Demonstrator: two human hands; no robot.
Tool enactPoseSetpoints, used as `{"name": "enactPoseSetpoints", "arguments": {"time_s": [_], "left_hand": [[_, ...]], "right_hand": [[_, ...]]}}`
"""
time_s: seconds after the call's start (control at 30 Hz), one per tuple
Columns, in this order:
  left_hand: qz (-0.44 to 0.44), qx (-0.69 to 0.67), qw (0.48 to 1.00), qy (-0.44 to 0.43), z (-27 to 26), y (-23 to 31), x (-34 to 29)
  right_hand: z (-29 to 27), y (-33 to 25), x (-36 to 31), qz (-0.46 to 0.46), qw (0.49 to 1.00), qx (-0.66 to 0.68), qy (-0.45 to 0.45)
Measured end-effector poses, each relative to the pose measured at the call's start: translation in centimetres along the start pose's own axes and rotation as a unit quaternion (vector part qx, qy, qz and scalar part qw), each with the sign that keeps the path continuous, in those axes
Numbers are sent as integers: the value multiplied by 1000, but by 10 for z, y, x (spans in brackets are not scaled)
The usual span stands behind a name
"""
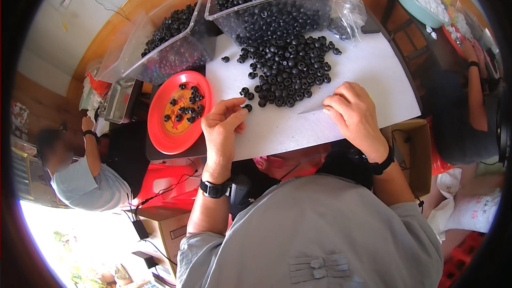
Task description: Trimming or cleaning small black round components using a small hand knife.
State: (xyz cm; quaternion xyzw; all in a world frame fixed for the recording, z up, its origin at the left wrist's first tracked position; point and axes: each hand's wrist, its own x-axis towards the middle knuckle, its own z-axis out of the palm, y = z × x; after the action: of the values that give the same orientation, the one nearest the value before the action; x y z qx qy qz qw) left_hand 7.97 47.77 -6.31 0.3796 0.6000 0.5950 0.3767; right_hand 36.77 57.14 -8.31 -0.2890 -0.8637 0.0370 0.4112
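Observation:
Near the front left of the white board, my left hand (220, 128) has its thumb and forefinger pinched on a small round black part (248, 108) with a hole in it. My right hand (353, 111) is closed on a small thin knife (311, 110), its pointed blade sticking out leftward over the board. Between and beyond my hands lies a heap of the same black parts (288, 69), a few of them loose beside my left fingers. To the left of that hand a red plate (158, 122) holds several black parts on its yellow middle.
A white sheet-like board (384, 74) covers the dark table. Behind the heap stands a clear bin (266, 6) full of black parts, with another clear bin (176, 56) to its left and a plastic bag (349, 13) at its right. People work at both sides.

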Motion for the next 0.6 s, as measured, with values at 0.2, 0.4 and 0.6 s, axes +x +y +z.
{"name": "enactPoseSetpoints", "arguments": {"time_s": [0.2,0.4,0.6], "left_hand": [[-4,80,995,-58,42,35,1],[198,364,910,-13,99,69,74],[107,377,920,-10,113,15,131]], "right_hand": [[-30,31,-8,9,1000,6,4],[-53,105,-20,-67,996,26,56],[-96,150,-85,-101,987,4,127]]}}
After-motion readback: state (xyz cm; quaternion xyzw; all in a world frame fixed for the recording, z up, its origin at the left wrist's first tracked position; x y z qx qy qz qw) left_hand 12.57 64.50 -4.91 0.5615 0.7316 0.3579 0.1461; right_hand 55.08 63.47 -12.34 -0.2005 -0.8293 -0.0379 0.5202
